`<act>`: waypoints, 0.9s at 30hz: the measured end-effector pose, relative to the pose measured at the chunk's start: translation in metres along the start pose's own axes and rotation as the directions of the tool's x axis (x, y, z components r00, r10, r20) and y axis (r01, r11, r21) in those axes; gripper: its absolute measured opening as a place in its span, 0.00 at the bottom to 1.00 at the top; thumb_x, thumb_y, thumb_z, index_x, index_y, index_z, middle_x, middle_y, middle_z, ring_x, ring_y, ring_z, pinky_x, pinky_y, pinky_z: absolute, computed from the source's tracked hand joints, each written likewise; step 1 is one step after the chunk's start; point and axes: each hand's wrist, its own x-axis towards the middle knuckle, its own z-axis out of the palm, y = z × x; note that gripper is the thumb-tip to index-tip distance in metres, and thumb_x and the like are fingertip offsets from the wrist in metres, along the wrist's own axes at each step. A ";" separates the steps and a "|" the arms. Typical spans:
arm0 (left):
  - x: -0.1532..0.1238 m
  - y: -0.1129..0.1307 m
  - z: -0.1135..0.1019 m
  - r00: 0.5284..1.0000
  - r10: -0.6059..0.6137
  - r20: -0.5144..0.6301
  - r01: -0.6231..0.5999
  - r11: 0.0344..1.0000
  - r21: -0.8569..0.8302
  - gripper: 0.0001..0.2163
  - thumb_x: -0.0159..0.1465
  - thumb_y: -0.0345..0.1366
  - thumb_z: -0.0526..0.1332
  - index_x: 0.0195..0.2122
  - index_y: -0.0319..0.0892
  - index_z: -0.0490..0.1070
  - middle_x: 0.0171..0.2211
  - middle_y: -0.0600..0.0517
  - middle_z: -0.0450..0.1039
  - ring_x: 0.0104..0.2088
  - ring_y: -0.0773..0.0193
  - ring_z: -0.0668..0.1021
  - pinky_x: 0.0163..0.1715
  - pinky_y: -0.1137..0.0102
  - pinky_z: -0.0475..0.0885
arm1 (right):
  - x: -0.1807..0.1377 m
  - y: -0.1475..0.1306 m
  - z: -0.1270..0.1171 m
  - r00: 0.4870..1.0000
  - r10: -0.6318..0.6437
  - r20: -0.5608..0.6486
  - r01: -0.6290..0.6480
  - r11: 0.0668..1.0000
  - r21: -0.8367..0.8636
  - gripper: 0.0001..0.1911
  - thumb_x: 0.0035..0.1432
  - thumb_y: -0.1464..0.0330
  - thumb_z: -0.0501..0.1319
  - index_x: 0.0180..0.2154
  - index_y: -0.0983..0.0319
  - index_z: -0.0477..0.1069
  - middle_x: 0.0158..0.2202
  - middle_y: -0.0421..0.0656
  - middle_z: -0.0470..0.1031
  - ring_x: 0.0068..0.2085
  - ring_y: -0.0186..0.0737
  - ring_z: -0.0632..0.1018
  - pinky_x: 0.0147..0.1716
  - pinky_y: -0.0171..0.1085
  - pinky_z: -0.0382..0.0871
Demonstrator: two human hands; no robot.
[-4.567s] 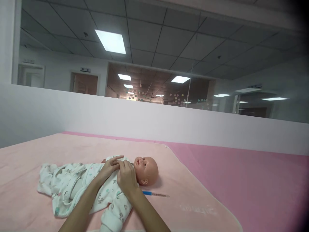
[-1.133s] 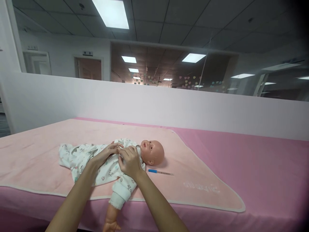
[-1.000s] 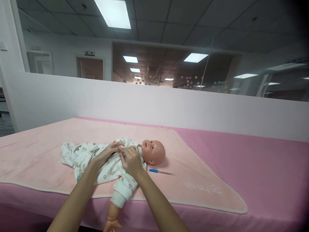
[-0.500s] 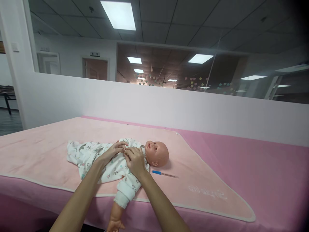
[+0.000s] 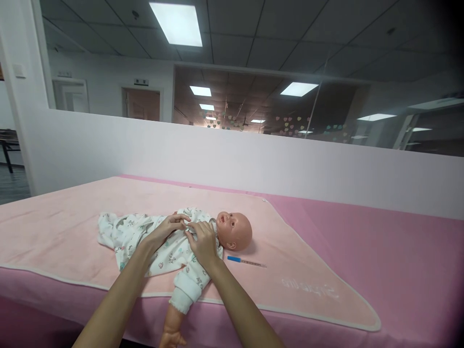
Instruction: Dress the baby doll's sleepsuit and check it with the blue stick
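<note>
A baby doll (image 5: 235,231) lies on its back, head to the right, in a white printed baby outfit (image 5: 168,258). My left hand (image 5: 169,229) rests at the front of its chest, fingers bent onto the cloth. From the other side my right hand (image 5: 203,242) meets it just below the doll's neck, thumb and fingers closed on the outfit's front. Both hands' fingertips nearly touch; the exact bit of cloth between them is too small to make out. The doll's near arm (image 5: 173,324) hangs over the bed edge. Beside its head lies a blue-ended thermometer (image 5: 246,262).
A peach blanket (image 5: 308,280) with a pale edge is spread over the pink bed cover (image 5: 398,261). A low white wall (image 5: 253,157) with a window above runs along the back. A dark table (image 5: 7,145) stands far left.
The fingers of both hands have shifted slightly at the doll's chest. My view has moved a little; the doll and thermometer lie as before.
</note>
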 end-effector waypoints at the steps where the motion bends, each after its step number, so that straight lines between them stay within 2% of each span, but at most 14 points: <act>1: 0.000 0.000 0.000 1.000 -0.004 -0.006 0.004 1.000 -0.004 0.13 0.46 0.32 0.62 0.35 0.42 0.72 0.22 0.57 0.67 0.27 0.66 0.69 0.30 0.73 0.63 | 0.000 0.000 0.000 1.000 -0.001 -0.004 0.000 1.000 -0.016 0.04 0.56 0.68 0.59 0.36 0.60 0.70 0.30 0.41 0.72 0.33 0.39 0.69 0.36 0.38 0.58; 7: -0.001 0.004 0.001 1.000 -0.003 -0.014 0.003 0.999 -0.032 0.14 0.44 0.31 0.64 0.34 0.41 0.73 0.18 0.61 0.59 0.22 0.70 0.64 0.28 0.74 0.61 | -0.001 0.000 0.000 0.998 0.012 -0.065 -0.017 0.997 -0.079 0.05 0.57 0.66 0.58 0.30 0.59 0.70 0.27 0.40 0.70 0.32 0.38 0.67 0.34 0.38 0.57; 11: -0.002 0.005 0.001 1.000 -0.016 -0.011 0.015 0.999 -0.046 0.14 0.44 0.30 0.65 0.35 0.41 0.73 0.17 0.61 0.57 0.21 0.72 0.62 0.26 0.75 0.59 | -0.001 0.000 -0.001 0.996 -0.004 -0.087 -0.003 0.996 -0.085 0.06 0.56 0.67 0.59 0.27 0.60 0.67 0.27 0.40 0.69 0.32 0.37 0.67 0.34 0.37 0.57; 19: -0.011 0.015 0.006 0.996 -0.043 -0.073 0.038 0.997 -0.072 0.13 0.49 0.36 0.63 0.36 0.40 0.73 0.20 0.58 0.62 0.24 0.68 0.66 0.26 0.73 0.61 | 0.000 -0.004 -0.007 0.981 -0.154 -0.121 0.140 0.983 -0.116 0.04 0.56 0.70 0.56 0.28 0.61 0.64 0.29 0.41 0.69 0.33 0.37 0.66 0.35 0.37 0.58; 22: -0.020 0.018 -0.004 0.997 -0.064 -0.051 0.062 0.998 -0.027 0.14 0.51 0.40 0.63 0.37 0.41 0.74 0.23 0.55 0.67 0.27 0.65 0.70 0.30 0.71 0.64 | 0.000 -0.005 -0.008 0.976 -0.175 -0.130 0.160 0.980 -0.118 0.04 0.55 0.71 0.55 0.28 0.61 0.63 0.29 0.42 0.69 0.33 0.37 0.66 0.36 0.37 0.58; 25: -0.033 0.020 -0.021 0.993 -0.110 -0.033 0.113 0.985 0.130 0.15 0.51 0.40 0.64 0.40 0.44 0.73 0.35 0.52 0.72 0.37 0.62 0.72 0.37 0.71 0.65 | 0.000 -0.006 -0.008 0.980 -0.142 -0.142 0.126 0.985 -0.114 0.05 0.54 0.71 0.54 0.26 0.61 0.62 0.28 0.42 0.68 0.33 0.37 0.66 0.36 0.37 0.58; 27: -0.040 0.020 -0.031 0.985 -0.161 0.056 0.149 0.972 0.180 0.18 0.50 0.39 0.66 0.42 0.45 0.72 0.33 0.52 0.73 0.37 0.61 0.73 0.38 0.70 0.66 | 0.000 -0.006 -0.008 0.986 -0.126 -0.110 0.113 0.986 -0.119 0.05 0.54 0.71 0.54 0.26 0.61 0.61 0.27 0.42 0.67 0.32 0.38 0.66 0.36 0.38 0.58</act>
